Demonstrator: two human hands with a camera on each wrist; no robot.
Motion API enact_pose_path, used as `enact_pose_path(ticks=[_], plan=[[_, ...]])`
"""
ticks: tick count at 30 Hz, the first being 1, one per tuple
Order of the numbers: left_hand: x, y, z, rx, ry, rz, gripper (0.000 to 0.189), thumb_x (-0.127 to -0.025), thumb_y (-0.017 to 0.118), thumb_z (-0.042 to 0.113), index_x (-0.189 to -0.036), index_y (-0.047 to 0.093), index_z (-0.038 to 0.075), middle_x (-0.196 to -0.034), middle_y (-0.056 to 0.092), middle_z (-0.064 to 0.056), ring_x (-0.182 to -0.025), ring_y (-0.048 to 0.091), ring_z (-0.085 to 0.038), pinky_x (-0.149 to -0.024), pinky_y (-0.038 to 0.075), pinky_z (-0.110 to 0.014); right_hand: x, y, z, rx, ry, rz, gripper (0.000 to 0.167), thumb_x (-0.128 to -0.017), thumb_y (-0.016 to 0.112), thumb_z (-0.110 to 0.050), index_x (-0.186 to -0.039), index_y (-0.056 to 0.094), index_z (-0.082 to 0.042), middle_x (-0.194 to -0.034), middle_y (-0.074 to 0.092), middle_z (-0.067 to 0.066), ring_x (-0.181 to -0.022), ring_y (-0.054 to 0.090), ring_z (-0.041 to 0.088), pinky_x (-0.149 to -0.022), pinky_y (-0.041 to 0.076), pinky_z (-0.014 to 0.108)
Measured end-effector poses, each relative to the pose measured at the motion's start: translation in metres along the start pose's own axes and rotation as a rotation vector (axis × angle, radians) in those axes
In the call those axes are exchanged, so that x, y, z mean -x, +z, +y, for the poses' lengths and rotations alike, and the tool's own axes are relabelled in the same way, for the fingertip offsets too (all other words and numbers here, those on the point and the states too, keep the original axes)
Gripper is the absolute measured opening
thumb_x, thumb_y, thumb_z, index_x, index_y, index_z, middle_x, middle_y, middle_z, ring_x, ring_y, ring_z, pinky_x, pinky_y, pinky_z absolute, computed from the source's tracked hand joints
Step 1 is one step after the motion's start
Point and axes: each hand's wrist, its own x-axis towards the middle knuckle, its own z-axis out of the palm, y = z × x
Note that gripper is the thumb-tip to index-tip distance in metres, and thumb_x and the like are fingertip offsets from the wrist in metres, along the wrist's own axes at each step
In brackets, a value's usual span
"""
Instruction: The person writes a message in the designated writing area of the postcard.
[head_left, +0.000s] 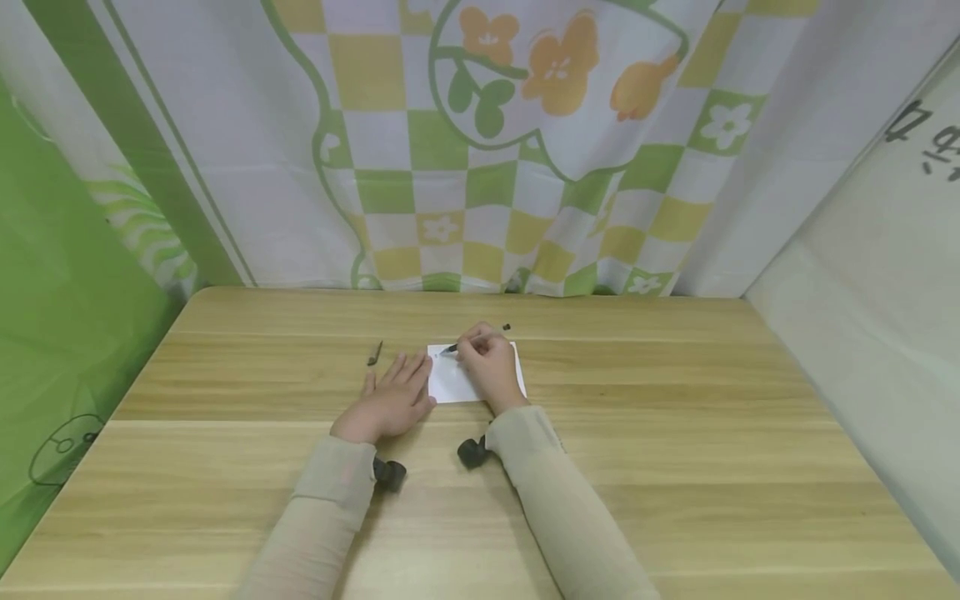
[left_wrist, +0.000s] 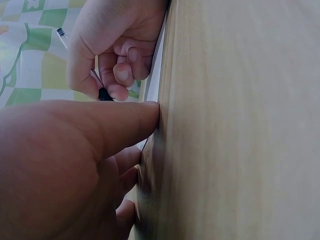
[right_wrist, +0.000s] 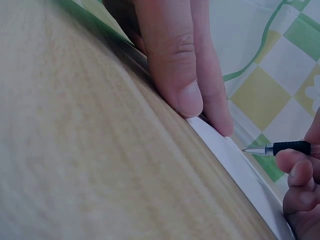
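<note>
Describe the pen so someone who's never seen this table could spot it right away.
On the wooden table, before the checkered curtain, lies a white sheet. Over it, the person's right hand holds the pen. Unlike the small dark piece lying left of the sheet, it is off the table and shows a black grip and silvery tip.

Paper (head_left: 452, 387) on the table (head_left: 675, 467), pen (right_wrist: 291, 146) in the right hand (head_left: 491, 367) over it, left hand (head_left: 390, 407) at its left edge, small item (head_left: 375, 353) farther left, curtain (head_left: 480, 187) behind.
</note>
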Motion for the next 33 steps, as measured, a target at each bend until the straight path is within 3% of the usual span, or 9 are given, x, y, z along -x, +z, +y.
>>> enact_pose_path(ticks=[12, 21, 33], plan=[[-0.0014, -0.0003, 0.0009, -0.007, -0.012, -0.005, 0.071, -0.108, 0.039, 0.046, -0.164, 0.007, 0.017, -0.170, -0.004, -0.001, -0.155, -0.010, -0.030, -0.115, -0.013, -0.069, -0.0014, 0.0001, -0.0001, 0.008, 0.001, -0.015, 0.016, -0.090, 0.061, -0.011, -0.080, 0.071, -0.002, -0.086, 0.066, 0.001, -0.082, 0.062, 0.017, -0.071, 0.050, 0.026], [0.0000, -0.0006, 0.0012, -0.007, -0.010, 0.003, 0.071, -0.107, 0.040, 0.045, -0.164, 0.009, 0.016, -0.170, -0.002, -0.002, -0.155, -0.010, -0.031, -0.115, -0.010, -0.070, -0.0008, 0.0004, -0.0004, 0.019, 0.010, -0.021, 0.015, -0.089, 0.060, -0.013, -0.079, 0.070, -0.006, -0.087, 0.066, 0.001, -0.085, 0.062, 0.018, -0.077, 0.052, 0.031], [-0.0021, 0.0006, -0.0003, -0.007, -0.015, -0.009, 0.072, -0.107, 0.040, 0.045, -0.164, 0.008, 0.016, -0.170, -0.004, -0.002, -0.155, -0.010, -0.031, -0.115, -0.012, -0.070, -0.0006, 0.0000, 0.0001, 0.032, 0.009, -0.011, 0.018, -0.089, 0.060, -0.014, -0.075, 0.071, -0.007, -0.087, 0.066, -0.001, -0.088, 0.062, 0.016, -0.076, 0.051, 0.028]])
